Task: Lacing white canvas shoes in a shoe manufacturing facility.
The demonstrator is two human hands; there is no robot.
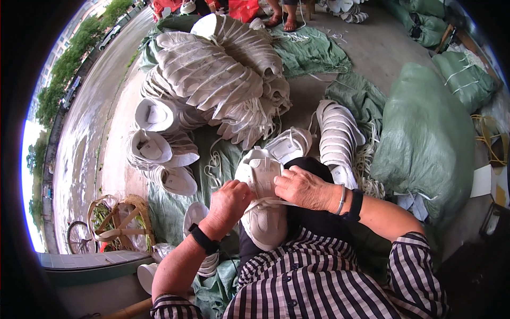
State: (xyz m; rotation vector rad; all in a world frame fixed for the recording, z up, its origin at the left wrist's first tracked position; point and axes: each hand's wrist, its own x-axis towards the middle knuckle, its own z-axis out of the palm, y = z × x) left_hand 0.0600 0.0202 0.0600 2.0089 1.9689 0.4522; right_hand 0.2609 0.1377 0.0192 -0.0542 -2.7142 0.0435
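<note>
Big stack (pixel 212 74) of shoes ahead, green sack (pixel 425 143) off to the right; both clear of the hands. Shoe (pixel 264 218) in work: off-white, lying on the dark lap (pixel 307 219), right at the body's midline, toe end toward the belly, tongue (pixel 267 173) end pointing away. Judgement: lap gives soft backing, so the shoe wants steadying from both sides or it'll roll. Left hand (pixel 229 203) at its left edge, right hand (pixel 305 189) at its right edge, slightly farther forward. Lace (pixel 271 202) crosses the shoe between them, just below the tongue. For good lace work: keep the strand flat, no twist, pull evenly both sides, tongue centred, edges not puckered.

Pose: forearms come up from the lower corners, angled inward; left one steeper, right one reaching in flatter from the side. Dark band (pixel 204 239) on the left wrist, dark strap (pixel 354 206) plus thin bracelet (pixel 341 200) on the right. Left hand curled, knuckles up, fingers bunched; right hand arched, palm down, fingertips bent onto the upper near the tongue. Grip: fingers of both look drawn together at the shoe's edges, but tips part hidden; can't tell whether either is clamped on lace or shoe.
</note>
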